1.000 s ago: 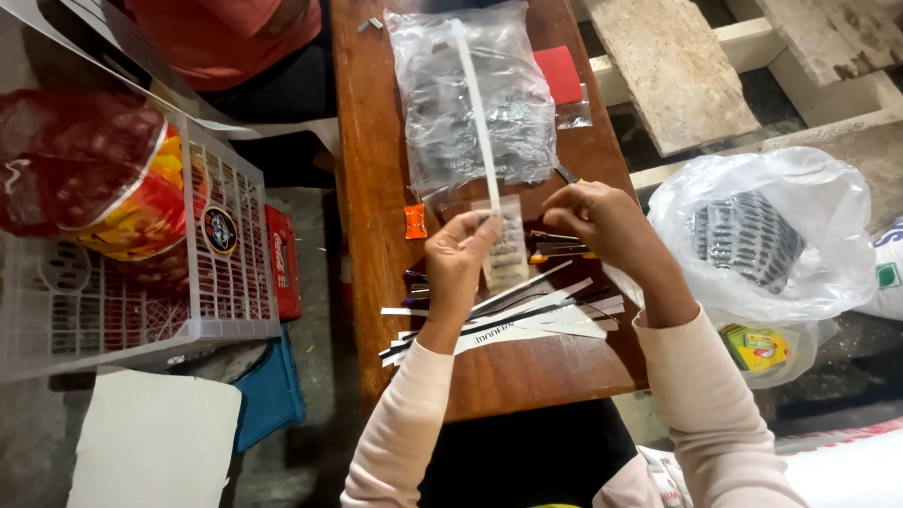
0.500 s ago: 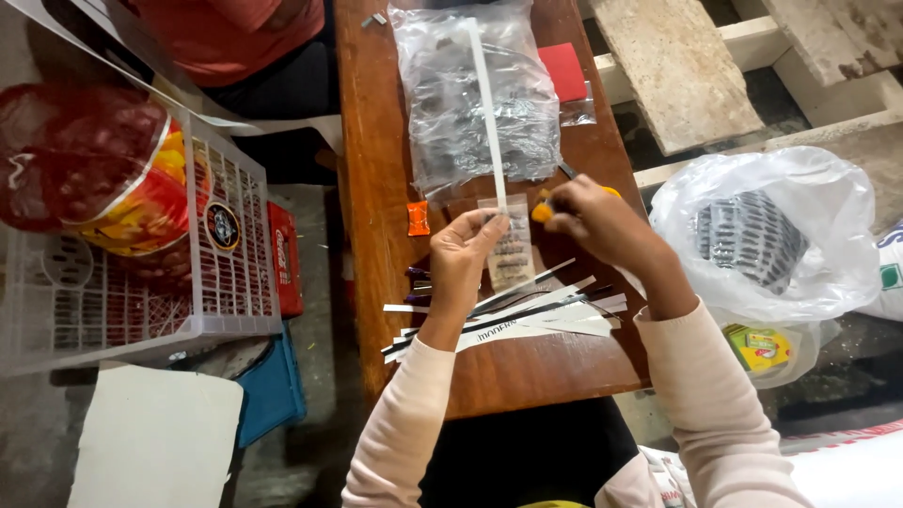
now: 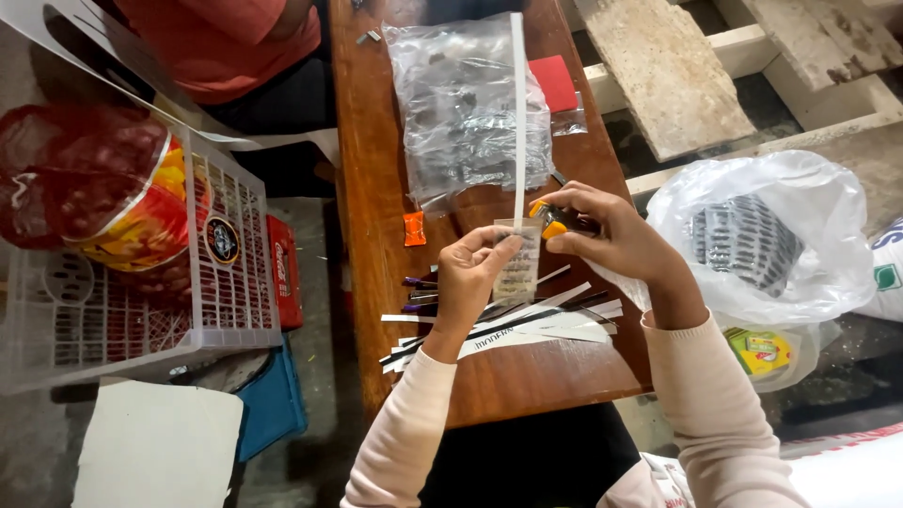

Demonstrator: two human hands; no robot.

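My left hand [image 3: 475, 273] pinches a small clear packet [image 3: 517, 259] of small dark parts upright over a narrow wooden bench [image 3: 376, 188]. A long white strip [image 3: 516, 113] rises from the packet's top. My right hand [image 3: 611, 230] grips a small orange and black tool [image 3: 550, 221] pressed against the packet's upper right corner. Below the hands, several white and black strips [image 3: 527, 325] lie scattered on the bench, beside some purple-tipped pieces [image 3: 419, 293].
A large clear bag of dark parts [image 3: 470, 103] lies further up the bench, with a red card [image 3: 553, 83] and a small orange piece [image 3: 415, 229]. A white wire basket [image 3: 141, 301] stands left, a white plastic bag [image 3: 762, 235] right. Another person in red [image 3: 235, 42] sits opposite.
My right hand has picked up the orange and black tool and brought it to the top of the packet. My left hand has kept the packet steady.
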